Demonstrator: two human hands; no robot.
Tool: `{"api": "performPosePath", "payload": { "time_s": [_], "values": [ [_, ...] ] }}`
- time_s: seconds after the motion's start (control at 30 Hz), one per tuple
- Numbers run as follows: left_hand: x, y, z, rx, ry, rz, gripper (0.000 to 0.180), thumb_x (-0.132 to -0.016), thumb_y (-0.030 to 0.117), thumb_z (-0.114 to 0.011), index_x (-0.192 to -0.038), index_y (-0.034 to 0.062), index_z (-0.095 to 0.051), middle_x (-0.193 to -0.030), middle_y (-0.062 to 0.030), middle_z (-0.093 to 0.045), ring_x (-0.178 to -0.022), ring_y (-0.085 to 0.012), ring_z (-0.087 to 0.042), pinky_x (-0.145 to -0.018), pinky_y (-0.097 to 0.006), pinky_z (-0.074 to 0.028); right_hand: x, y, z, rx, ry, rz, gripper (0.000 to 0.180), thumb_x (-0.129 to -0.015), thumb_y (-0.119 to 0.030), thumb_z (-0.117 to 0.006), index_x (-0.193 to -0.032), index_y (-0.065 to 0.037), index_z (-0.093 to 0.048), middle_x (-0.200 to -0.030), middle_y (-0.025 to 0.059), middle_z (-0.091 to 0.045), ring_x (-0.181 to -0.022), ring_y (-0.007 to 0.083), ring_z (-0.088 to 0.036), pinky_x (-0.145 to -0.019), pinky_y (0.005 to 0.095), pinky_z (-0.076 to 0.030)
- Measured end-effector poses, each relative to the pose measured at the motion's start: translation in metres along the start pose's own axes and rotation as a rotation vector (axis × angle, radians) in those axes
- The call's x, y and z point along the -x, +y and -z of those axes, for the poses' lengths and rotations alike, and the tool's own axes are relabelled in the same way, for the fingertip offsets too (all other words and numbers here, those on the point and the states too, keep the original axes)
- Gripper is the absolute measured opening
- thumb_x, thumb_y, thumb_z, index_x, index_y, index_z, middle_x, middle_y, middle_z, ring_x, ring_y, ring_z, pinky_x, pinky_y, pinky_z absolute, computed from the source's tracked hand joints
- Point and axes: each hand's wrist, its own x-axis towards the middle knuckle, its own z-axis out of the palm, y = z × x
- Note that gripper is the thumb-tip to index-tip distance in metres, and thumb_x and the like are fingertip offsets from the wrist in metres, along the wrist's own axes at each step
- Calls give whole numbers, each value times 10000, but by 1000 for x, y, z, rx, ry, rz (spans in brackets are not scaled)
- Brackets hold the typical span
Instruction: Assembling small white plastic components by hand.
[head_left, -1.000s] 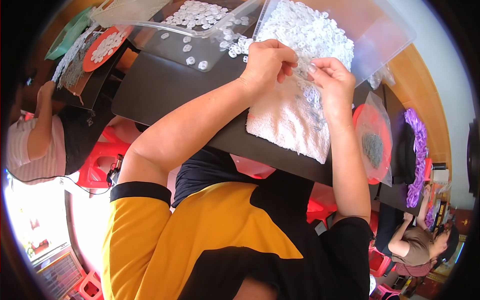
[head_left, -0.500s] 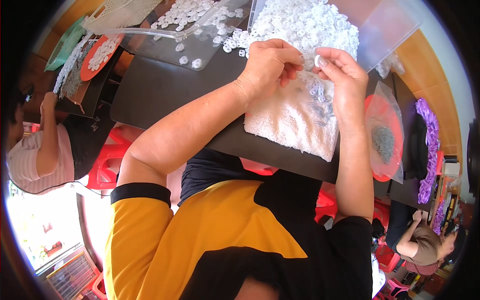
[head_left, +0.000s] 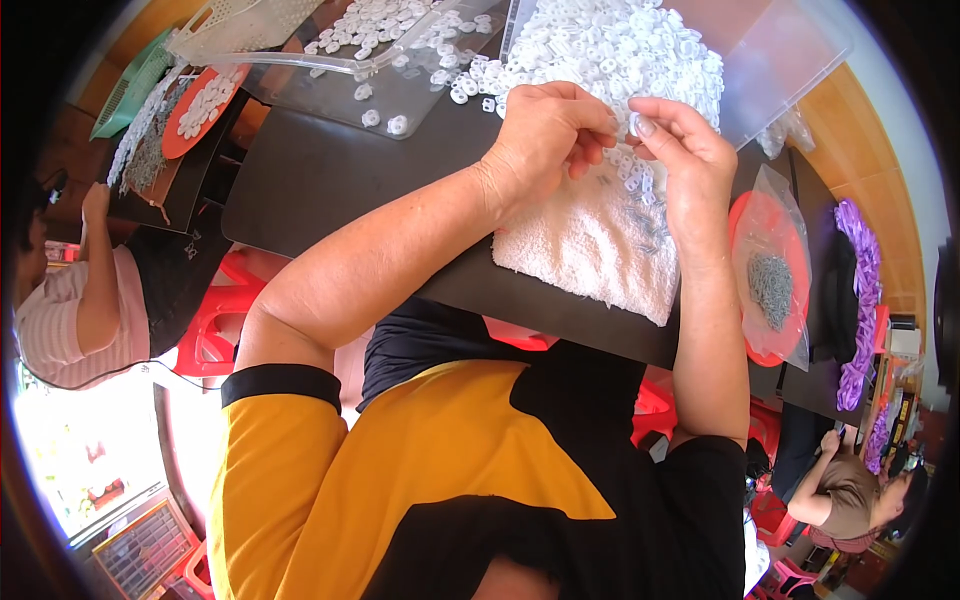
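Above a white towel [head_left: 590, 250], both my hands meet in front of a big heap of small white plastic pieces [head_left: 610, 50]. My right hand [head_left: 692, 160] pinches one small white plastic piece [head_left: 634, 123] between thumb and forefinger. Close beside it, the thumb and forefinger of my left hand [head_left: 550, 135] are pressed together; whatever they hold is too small to make out. Several loose white pieces [head_left: 635, 178] and thin grey metal bits [head_left: 655, 228] lie on the towel below my right hand.
A clear plastic tub [head_left: 400, 110] with white pieces stands left on the dark table [head_left: 330, 190]. At right, a red tray [head_left: 745, 225] bears a clear bag and small grey metal parts [head_left: 770, 290]. A purple bundle [head_left: 855, 300] lies farther right. People sit left [head_left: 85, 300] and right [head_left: 850, 490].
My left fingertips have shifted slightly right, closer to the white piece in my right hand. The right hand keeps its pinch. The view has shifted a little.
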Motion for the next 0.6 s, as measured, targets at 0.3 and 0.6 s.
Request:
{"api": "performPosePath", "payload": {
  "time_s": [0.3, 0.6],
  "values": [
    [1, -1, 0, -8, -47, -1, 85, -802, 22, -661, -842, -27, -605, -719, -106, -622, -543, -142, -565, -444, -260, -400, 1, 2, -1, 33, -55, 39, 181, -882, -40, -623, -1048, -8, -689, -959, 58, -685, -831, 104, -621, -733, 251, -507],
    [1, -2, -3, -76, -186, -92, 216, -813, -37, -681, -1015, -43, -606, -816, -90, -639, -619, -135, -597, -482, -255, -446, -7, -3, 17, -195, -119, -96, 290, -845, -57, -654, -1119, 21, -603, -860, 61, -656, -782, 145, -619, -708, 270, -492]
  ]
}}
